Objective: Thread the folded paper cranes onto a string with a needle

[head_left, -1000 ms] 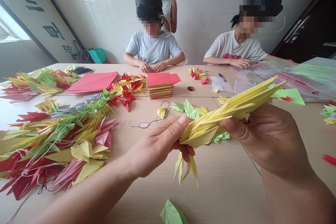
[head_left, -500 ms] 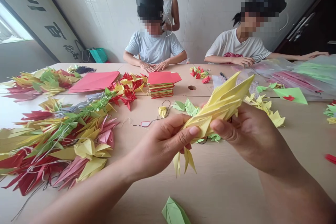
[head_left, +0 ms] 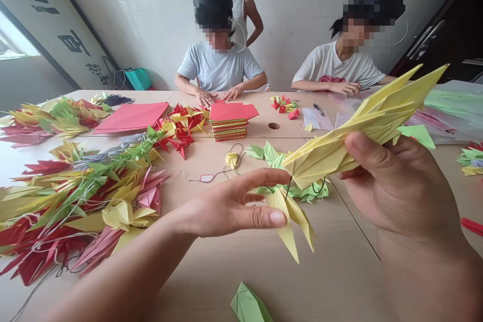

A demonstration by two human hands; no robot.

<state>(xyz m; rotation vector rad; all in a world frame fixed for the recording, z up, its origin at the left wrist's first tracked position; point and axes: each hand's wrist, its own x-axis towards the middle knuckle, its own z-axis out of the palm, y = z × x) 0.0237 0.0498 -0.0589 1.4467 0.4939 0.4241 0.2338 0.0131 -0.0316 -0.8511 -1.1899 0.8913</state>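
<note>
From where I stand, the yellow paper bundle [head_left: 339, 153] is at three o'clock, held in the right hand [head_left: 407, 186], thumb over it, fingers curled beneath. The left hand [head_left: 230, 209] is loosely spread, thumb and forefinger well parted, by the bundle's eight-o'clock end; whether it touches the black string [head_left: 289, 186] there, I can't tell. A yellow paper piece [head_left: 285, 236] dangles below, at five o'clock. I'd grip lightly to spare the folds and guide the string clear of the points. The right fingertips are hidden; a green paper piece [head_left: 249, 304] at six is cut off.
</note>
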